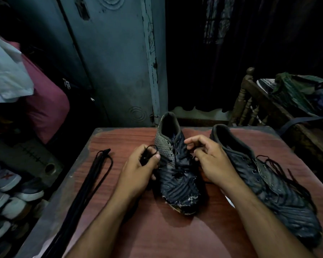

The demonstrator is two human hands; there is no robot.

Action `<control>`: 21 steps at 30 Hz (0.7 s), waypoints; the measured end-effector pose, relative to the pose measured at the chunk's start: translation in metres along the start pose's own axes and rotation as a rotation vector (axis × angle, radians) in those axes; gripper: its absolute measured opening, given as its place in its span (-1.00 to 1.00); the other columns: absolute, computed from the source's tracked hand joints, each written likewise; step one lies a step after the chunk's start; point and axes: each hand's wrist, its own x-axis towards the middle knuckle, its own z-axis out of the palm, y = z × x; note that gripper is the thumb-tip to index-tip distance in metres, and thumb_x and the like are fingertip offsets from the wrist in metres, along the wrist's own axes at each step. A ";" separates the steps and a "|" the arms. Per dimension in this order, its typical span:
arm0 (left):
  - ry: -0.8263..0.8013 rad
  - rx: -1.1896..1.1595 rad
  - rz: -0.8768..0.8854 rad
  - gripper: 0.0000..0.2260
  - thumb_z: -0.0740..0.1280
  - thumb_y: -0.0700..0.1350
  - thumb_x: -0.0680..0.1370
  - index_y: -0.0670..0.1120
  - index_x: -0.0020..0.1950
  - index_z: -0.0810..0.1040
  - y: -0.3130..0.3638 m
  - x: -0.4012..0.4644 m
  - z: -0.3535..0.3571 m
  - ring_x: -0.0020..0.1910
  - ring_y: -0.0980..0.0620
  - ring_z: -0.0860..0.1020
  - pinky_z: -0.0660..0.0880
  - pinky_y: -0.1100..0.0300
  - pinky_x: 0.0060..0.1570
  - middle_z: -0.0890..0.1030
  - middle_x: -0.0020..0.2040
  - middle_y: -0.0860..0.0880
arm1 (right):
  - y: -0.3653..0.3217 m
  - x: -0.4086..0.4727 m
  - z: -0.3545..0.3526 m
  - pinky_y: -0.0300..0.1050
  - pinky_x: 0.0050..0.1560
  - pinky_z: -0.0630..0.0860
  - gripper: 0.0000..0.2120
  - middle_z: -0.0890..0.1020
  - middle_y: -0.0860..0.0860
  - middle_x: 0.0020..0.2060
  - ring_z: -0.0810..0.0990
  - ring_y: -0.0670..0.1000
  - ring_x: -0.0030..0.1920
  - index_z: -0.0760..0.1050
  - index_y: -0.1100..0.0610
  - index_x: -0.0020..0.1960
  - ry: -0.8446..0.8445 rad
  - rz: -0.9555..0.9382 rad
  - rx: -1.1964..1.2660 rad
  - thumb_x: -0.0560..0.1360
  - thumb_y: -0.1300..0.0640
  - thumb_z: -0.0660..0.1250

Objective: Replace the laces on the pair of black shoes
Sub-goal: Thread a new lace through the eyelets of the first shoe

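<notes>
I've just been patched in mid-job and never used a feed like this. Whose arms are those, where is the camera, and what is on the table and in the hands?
There is no machine here: the arms belong to a person, and the one picture comes from a wide-angle camera worn on their head, looking forward and down.

On the reddish table stand two black shoes. The middle shoe is being worked on; the other shoe lies to the right, its dark lace loose across it. A bundle of black laces lies on the table to the left.

The left hand holds a bunch of black lace from the middle shoe. The right hand reaches at that shoe's eyelets with curled fingers; whether it pinches any lace is too dark to tell.
</notes>
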 end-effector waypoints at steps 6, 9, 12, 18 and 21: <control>0.021 -0.365 -0.152 -0.90 0.23 -0.21 0.68 -0.07 -0.02 0.45 0.014 0.002 -0.001 -0.22 0.06 0.62 0.51 0.27 -0.40 0.74 0.00 -0.13 | -0.002 -0.001 0.000 -0.17 0.06 0.51 -0.61 0.67 -0.07 -0.05 0.61 -0.13 -0.07 0.63 -0.03 0.00 -0.006 -0.016 -0.033 0.50 0.43 0.22; 0.047 -0.371 -0.175 -0.87 0.25 -0.19 0.67 -0.02 -0.06 0.44 0.013 0.001 0.000 -0.31 0.08 0.54 0.47 0.27 -0.39 0.59 -0.32 -0.04 | -0.002 -0.002 0.000 -0.18 0.03 0.52 -0.63 0.66 -0.09 -0.03 0.62 -0.12 -0.08 0.63 -0.04 -0.02 -0.008 -0.043 -0.060 0.50 0.41 0.26; 0.054 -0.380 -0.193 -0.83 0.25 -0.23 0.66 -0.01 -0.08 0.44 0.009 0.002 0.003 -0.40 0.12 0.39 0.38 0.29 -0.44 0.39 -0.37 0.04 | -0.001 -0.002 0.000 -0.13 0.05 0.57 -0.68 0.65 -0.06 -0.02 0.64 -0.07 -0.06 0.63 -0.06 -0.02 -0.008 -0.075 -0.084 0.50 0.37 0.32; -0.077 -0.063 0.011 -0.86 0.49 -0.27 0.51 -0.11 0.03 0.69 0.006 0.000 0.000 -0.24 0.16 0.60 0.53 0.27 -0.21 0.70 -0.19 0.06 | 0.001 -0.002 0.002 -0.34 -0.12 0.51 -0.74 0.59 0.06 -0.07 0.61 0.04 -0.18 0.61 -0.02 0.04 -0.026 -0.053 -0.148 0.47 0.30 0.46; -0.067 0.128 0.042 -0.94 0.52 -0.19 0.51 -0.03 -0.07 0.73 -0.002 0.001 -0.005 -0.14 0.09 0.67 0.58 0.06 -0.02 0.74 -0.15 0.03 | 0.000 -0.001 -0.001 -0.19 -0.09 0.55 -0.74 0.61 0.08 -0.12 0.61 0.14 -0.16 0.60 0.01 0.05 -0.044 -0.032 -0.131 0.47 0.30 0.48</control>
